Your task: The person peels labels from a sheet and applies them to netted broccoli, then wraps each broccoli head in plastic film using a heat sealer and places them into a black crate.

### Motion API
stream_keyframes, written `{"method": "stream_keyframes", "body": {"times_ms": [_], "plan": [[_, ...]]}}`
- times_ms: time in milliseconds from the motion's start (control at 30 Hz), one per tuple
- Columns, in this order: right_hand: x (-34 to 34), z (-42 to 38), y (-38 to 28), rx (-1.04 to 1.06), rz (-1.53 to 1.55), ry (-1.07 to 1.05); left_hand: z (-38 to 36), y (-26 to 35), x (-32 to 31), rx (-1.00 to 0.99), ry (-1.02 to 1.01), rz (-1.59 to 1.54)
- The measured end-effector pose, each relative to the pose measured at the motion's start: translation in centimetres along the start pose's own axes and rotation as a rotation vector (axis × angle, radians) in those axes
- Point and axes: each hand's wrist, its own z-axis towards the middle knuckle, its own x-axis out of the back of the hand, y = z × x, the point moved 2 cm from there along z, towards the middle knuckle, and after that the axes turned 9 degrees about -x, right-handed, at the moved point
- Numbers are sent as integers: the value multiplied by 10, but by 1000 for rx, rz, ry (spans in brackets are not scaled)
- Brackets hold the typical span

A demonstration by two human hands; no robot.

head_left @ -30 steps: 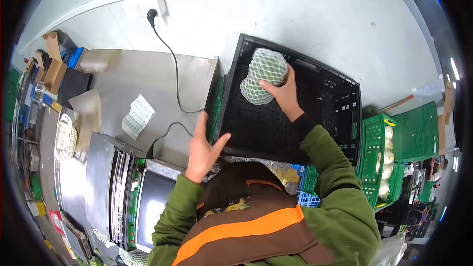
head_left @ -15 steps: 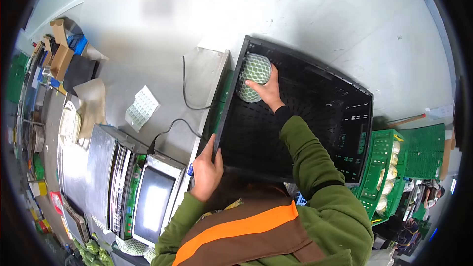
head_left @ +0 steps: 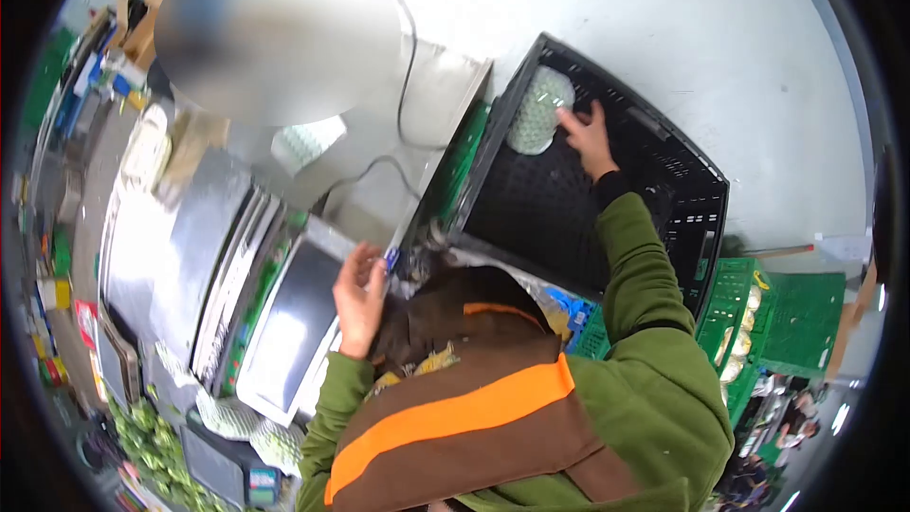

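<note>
A large black crate (head_left: 540, 213) lies in front of me, tilted in view. In its upper left corner sits a pale green, net-covered item (head_left: 542, 111). My right hand (head_left: 590, 140) is inside the crate just right of that item, its fingers spread and nothing gripped; whether a fingertip still touches the net is unclear. My left hand (head_left: 359, 294) is off the crate, over the edge of the screen device (head_left: 294, 322), with its fingers apart and holding nothing.
Green crates with pale wrapped items (head_left: 739, 322) stand at the right. A black cable (head_left: 405, 85) crosses the metal surface at the upper left. More netted items (head_left: 275, 444) and leafy greens (head_left: 152, 446) are at the lower left.
My right hand has let go of the netted item and moved right from it. My left hand has left the crate's edge and moved left. The view has shifted.
</note>
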Motion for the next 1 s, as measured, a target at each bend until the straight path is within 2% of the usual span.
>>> {"method": "stream_keyframes", "body": {"times_ms": [133,200,267,300,333,367,400,467,533,567,600,633,667,733,800,867,900,967,1000], "plan": [[21,-6,-27,42,117,167,-45,-36,60,101,258,-15],[17,-22,-71,273,31,37,-70,-50,83,140,473,16],[-22,-48,-111,443,187,-56,-90,-42,102,121,627,96],[-43,-32,-129,651,-116,-4,-102,-55,109,61,712,139],[-98,-117,-183,554,-29,-95,-113,-47,119,100,698,168],[-135,-146,-197,623,14,-310,-122,-34,129,53,774,193],[-170,-171,-204,685,59,-494,-132,-27,138,36,848,178],[-256,-255,-196,651,13,-778,-163,-37,168,18,958,330],[-321,-367,-179,574,-192,-1203,-205,-65,194,83,1295,226],[-348,-422,-164,467,-227,-1449,-231,-72,207,195,1432,256],[-372,-464,-140,449,-289,-1605,-261,-107,217,193,1622,165],[-391,-500,-114,376,-374,-1813,-290,-112,229,301,1716,197],[-407,-538,-95,311,-439,-1979,-317,-121,240,296,1831,289],[-434,-588,-42,116,-467,-2131,-371,-146,258,396,1953,470],[-450,-628,9,-302,-617,-2111,-410,-169,282,481,1948,435],[-453,-656,58,-636,-935,-1940,-423,-172,313,458,1863,292],[-455,-661,88,-642,-951,-1927,-417,-164,330,470,1787,209],[-463,-665,144,-648,-965,-1707,-418,-195,356,488,1620,120],[-465,-675,157,-647,-973,-1702,-414,-205,364,475,1546,76]]}}
